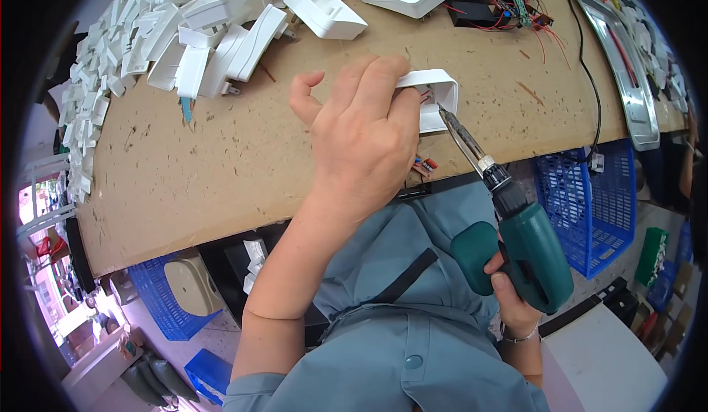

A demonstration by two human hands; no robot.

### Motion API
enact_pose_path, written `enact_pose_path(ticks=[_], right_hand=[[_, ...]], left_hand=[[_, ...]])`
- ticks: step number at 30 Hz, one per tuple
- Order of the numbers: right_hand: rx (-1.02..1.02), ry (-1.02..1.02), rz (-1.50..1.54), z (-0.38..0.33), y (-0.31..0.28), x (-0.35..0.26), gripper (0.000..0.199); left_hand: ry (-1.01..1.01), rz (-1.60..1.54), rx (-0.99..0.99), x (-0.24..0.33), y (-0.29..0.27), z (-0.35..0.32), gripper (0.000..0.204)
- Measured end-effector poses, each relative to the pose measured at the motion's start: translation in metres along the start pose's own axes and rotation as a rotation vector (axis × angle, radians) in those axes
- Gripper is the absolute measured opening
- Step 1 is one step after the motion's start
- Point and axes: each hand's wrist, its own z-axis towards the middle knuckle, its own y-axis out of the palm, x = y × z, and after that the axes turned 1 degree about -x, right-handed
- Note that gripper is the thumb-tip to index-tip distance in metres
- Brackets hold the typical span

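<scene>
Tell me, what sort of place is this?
Probably an electronics assembly workshop. Many white plastic housings are heaped on the workbench, black parts with red wires lie at its far side, and the right hand holds what looks like a green soldering gun.

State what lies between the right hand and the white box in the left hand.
In the head view, a green soldering gun spans that stretch: the right hand grips it, and its tip points into the white box.
</scene>
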Motion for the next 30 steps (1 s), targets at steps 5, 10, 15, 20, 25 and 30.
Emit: enact_pose_path(ticks=[5, 10, 15, 20, 25, 30], right_hand=[[-0.068, -0.01, -0.052, 0.003, -0.005, 0.005, 0.023], [-0.015, -0.019, 0.007, 0.007, 0.003, 0.004, 0.024], [-0.006, -0.06, -0.075, 0.011, 0.004, 0.004, 0.021], [-0.02, -0.066, -0.124, 0.013, 0.004, 0.005, 0.02], [-0.036, -0.052, -0.165, 0.015, 0.002, 0.004, 0.02], [-0.052, -0.117, -0.253, 0.016, -0.002, 0.009, 0.028]], left_hand=[[0.009, -0.007, 0.002, 0.0, 0.001, 0.0, 0.006], [0.015, -0.019, 0.009, 0.0, 0.003, 0.0, 0.006], [0.019, -0.018, 0.005, 0.0, 0.003, 0.0, 0.007], [0.013, -0.014, -0.006, 0.001, 0.002, 0.0, 0.007], [-0.003, -0.01, -0.001, 0.002, 0.003, 0.001, 0.006], [0.01, -0.026, 0.04, 0.002, 0.007, 0.0, 0.006]])
